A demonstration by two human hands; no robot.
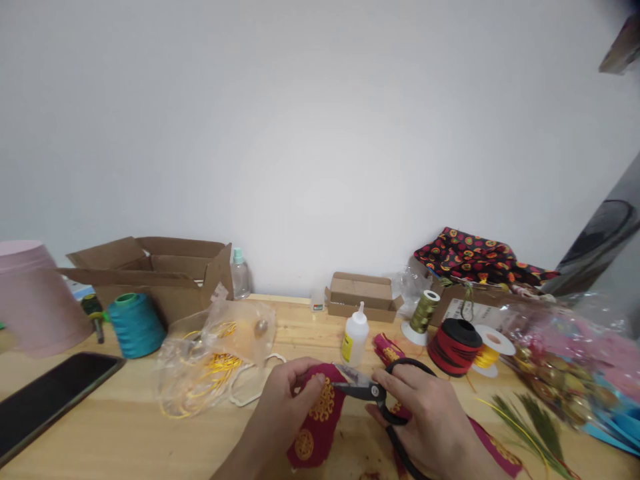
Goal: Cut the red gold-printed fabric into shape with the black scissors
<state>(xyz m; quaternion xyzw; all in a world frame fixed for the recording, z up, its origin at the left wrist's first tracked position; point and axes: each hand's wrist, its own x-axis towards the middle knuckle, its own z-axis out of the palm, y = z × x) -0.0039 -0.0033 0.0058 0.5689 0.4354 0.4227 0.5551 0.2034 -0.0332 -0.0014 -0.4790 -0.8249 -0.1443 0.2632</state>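
Note:
My left hand (290,403) pinches a piece of dark red fabric (320,427) with gold patterns, its thumb lying on the front. In my right hand (425,407) is a pair of black-handled scissors (374,392), fingers around the loops. The parted blades point left and meet the fabric's upper right edge. Behind the scissors lies a rolled strip of the same red fabric (387,348), and another red strip (495,447) shows right of my right wrist. A white squeeze bottle (356,335) with a nozzle stands just beyond the blades.
Left are a phone (55,393), a teal thread cone (135,327), a cardboard box (155,280) and a plastic bag with yellow cord (220,360). Right stand a red-and-black spool (455,347), a green thread spool (427,312) and bags of trinkets (555,373). A small carton (363,297) sits against the wall.

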